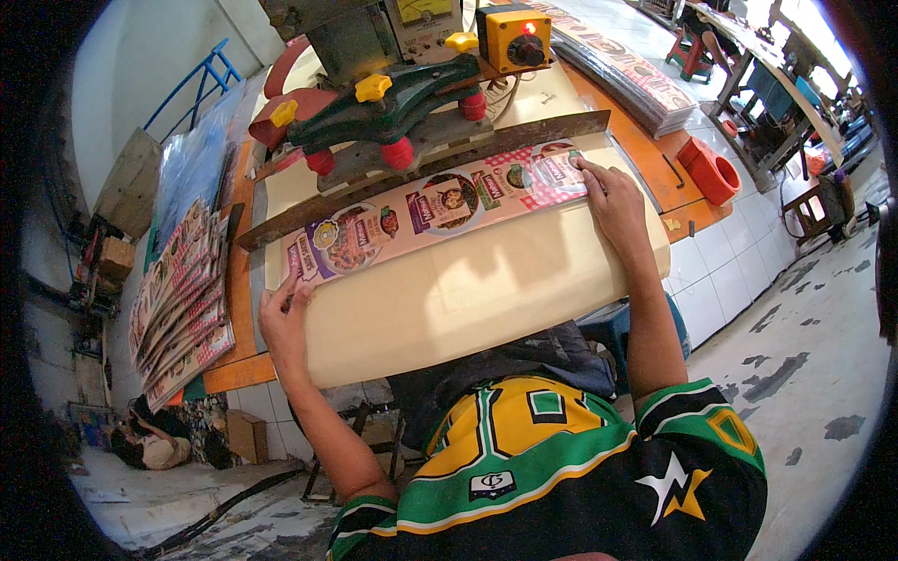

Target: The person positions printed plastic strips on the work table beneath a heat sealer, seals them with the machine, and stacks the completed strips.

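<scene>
A long printed strip [383, 224] with food pictures and red checks lies along the cream padded bed of a press. Its far edge runs close against a long metal bar [449, 154] under the press head. At the strip's left end, my left hand [285, 327] pinches the corner between thumb and fingers. My right hand [613, 201] grips the opposite end, thumb on top and fingers curled. Below the strip, the bare cream bed [468, 280] slopes toward my lap.
Overhead stands the dark green press head [383, 117] with yellow knobs and red mounts. A yellow control box [513, 39] carries a lit red lamp. To the left is a fanned stack of printed sheets [182, 309]. More sheets [622, 70] and a red tape-dispenser-like holder [708, 171] lie right.
</scene>
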Demonstrator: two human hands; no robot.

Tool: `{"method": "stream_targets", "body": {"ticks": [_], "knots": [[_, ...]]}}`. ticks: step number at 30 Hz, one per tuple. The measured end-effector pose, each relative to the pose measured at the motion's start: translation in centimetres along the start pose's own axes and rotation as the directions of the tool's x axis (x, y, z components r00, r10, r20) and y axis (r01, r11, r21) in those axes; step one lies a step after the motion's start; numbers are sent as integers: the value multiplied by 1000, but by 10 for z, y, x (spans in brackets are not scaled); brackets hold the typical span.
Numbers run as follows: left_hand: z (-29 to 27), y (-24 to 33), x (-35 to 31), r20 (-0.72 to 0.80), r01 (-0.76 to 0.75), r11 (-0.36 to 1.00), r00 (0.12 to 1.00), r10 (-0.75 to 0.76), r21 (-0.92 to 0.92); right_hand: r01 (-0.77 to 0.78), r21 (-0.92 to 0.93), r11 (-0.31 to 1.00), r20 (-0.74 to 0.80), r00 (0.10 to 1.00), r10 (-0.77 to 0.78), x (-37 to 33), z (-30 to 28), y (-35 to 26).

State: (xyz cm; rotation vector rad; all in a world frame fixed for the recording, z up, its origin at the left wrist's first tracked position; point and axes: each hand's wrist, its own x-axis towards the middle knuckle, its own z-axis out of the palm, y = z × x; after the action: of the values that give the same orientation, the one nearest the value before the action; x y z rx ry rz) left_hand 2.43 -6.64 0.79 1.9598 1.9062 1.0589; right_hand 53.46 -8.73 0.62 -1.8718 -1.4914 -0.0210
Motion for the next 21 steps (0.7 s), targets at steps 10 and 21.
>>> {"method": "stream_targets", "body": {"ticks": [10,21], "knots": [[-4,12,0,23,49,998,998,-50,36,-5,-13,1000,-6,1000,5,1,4,5],[-2,9,0,6,25,1000,1000,-25,15,-1,-14,1000,5,1000,1,1,2,3]]}}
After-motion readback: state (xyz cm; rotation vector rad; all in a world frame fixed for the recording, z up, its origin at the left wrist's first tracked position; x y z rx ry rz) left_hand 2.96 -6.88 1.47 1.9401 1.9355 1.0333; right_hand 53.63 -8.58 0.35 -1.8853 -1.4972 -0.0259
